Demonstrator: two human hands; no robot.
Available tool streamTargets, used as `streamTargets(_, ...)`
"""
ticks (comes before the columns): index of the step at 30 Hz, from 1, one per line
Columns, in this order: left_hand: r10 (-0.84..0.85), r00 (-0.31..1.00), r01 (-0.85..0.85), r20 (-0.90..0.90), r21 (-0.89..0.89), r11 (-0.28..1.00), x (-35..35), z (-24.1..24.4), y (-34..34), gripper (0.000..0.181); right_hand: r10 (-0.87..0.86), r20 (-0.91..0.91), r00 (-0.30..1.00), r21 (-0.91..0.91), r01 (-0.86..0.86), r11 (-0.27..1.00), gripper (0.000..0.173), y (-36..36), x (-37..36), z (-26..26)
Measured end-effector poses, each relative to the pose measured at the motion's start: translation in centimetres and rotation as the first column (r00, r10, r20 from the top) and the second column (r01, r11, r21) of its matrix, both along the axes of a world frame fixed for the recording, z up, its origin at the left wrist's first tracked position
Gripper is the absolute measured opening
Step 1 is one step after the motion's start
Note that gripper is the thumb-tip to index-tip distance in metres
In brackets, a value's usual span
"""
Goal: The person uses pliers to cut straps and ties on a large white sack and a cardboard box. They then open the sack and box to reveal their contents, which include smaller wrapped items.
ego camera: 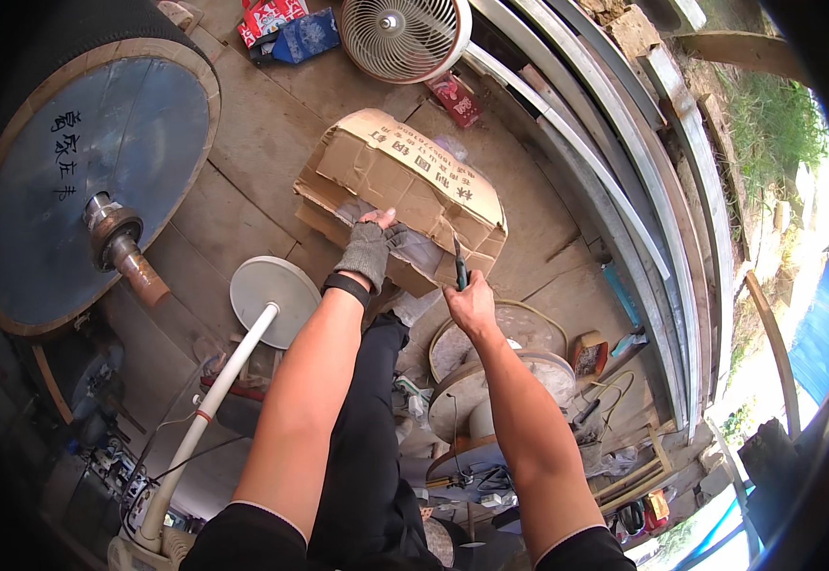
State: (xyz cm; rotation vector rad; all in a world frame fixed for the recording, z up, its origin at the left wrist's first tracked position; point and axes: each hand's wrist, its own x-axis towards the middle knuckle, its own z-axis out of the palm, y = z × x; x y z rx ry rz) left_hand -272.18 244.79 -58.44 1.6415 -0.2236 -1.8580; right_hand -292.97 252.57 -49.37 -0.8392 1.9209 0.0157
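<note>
A worn brown cardboard box (pixel 393 164) with printed writing lies in front of me, its near side gaping. Grey plastic lining (pixel 414 246) shows in the gap. My left hand (pixel 371 246), in a grey fingerless knit glove, grips the edge of the box at this opening, thumb on top and the other fingers mostly hidden. My right hand (pixel 473 303) wears no glove. It holds a slim pointed hand tool with a dark green handle (pixel 462 275), whose tip is against the right part of the box; its exact kind is unclear.
A large drum (pixel 157 135) with a protruding metal shaft (pixel 132 250) stands left. A white stand pole (pixel 214 400) rises from a round base (pixel 261 289) beside my left arm. A fan (pixel 403 32) is beyond the box. Long metal profiles (pixel 642 178) line the right. Round spools (pixel 450 407) sit under my right arm.
</note>
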Motion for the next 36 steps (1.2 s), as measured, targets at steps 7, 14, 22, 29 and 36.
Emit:
streamTargets(7, -0.139, 0.989, 0.144, 0.059, -0.097, 0.985, -1.8, 4.0, -6.9, 0.047, -0.340, -0.115, 0.933, -0.476, 0.248, 0.843, 0.033, 0.7, -0.7, 0.5)
streamTargets(14, -0.408, 0.882, 0.402, 0.235, 0.073, 0.913, -6.7, 4.8, -17.6, 0.030, -0.411, -0.405, 0.817, -0.195, 0.362, 0.912, 0.044, 1.4, -6.9, -4.0)
streamTargets(22, -0.362, 0.867, 0.473, 0.343, -0.335, 0.815, -10.9, 5.4, -21.4, 0.067, -0.547, -0.274, 0.791, -0.327, 0.459, 0.826, 0.086, -0.1, -9.0, -9.4)
streamTargets(29, -0.517, 0.186, 0.971, 0.835, -0.076, 0.226, -5.8, 2.9, -17.0, 0.053, -0.406, -0.229, 0.885, -0.572, 0.215, 0.791, 0.087, -9.0, -1.4, -7.8)
streamTargets(36, -0.006, -0.270, 0.963, 0.963, 0.270, 0.001, 0.7, -1.3, -16.4, 0.055, -0.474, -0.257, 0.842, -0.445, 0.332, 0.832, 0.052, -13.2, -4.7, -10.1)
